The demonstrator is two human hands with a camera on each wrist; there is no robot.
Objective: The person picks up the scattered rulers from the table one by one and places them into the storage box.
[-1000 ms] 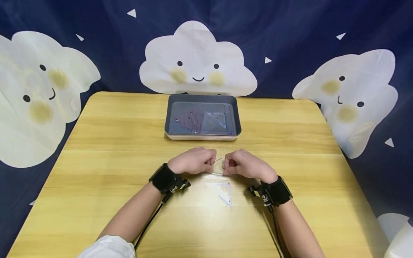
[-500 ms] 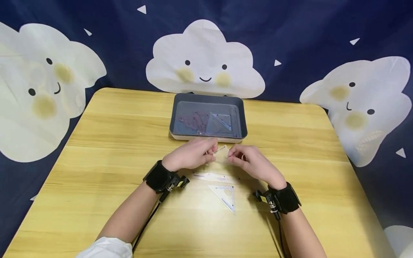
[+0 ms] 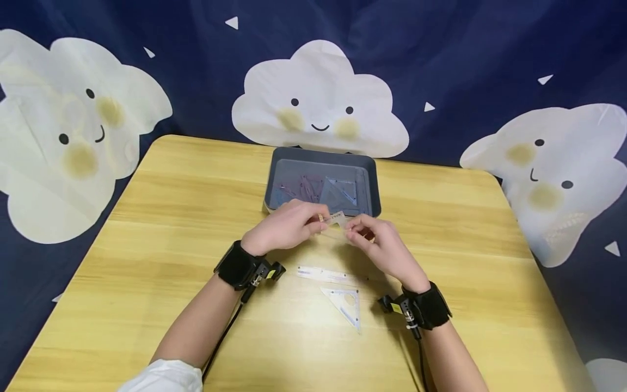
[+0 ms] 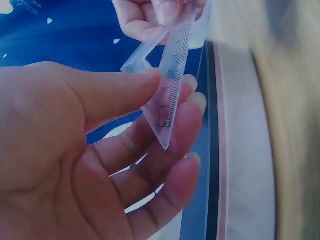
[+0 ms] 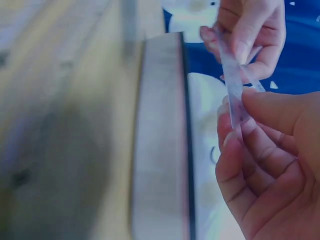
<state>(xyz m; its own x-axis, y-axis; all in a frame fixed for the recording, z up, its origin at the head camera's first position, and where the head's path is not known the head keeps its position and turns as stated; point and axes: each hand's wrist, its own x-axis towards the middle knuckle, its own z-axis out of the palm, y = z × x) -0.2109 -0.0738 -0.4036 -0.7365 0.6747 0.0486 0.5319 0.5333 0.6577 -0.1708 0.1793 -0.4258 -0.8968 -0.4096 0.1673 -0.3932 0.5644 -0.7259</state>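
A white sleeve sits at the left arm's lower end, and a black band circles the wrist above it. The left hand grasps one end of a clear triangle, its grip a pinch with the thumb on the near face and fingers behind. In the left wrist view, a pointed corner of the triangle juts past the thumb toward the curled fingers, while the scaled edge runs away to the other hand.

Beyond, on the wooden table, a grey box holds pink pieces on its left side and a blue triangle to the right of them. The clear triangle hangs between the two hands, lifted off the table and, in the head view, in line with the box's near edge. Its middle shows bare between the two grips.

Below the hands, a clear ruler lies crosswise on the table, with a second triangle lying flat just beside it, on the person's side.

At right, the right hand grasps the triangle's opposite end, thumb against fingers; the right wrist view shows the piece reaching from this grip toward the left hand. A second band circles the right wrist. Behind the table hangs a dark blue curtain printed with pale clouds.
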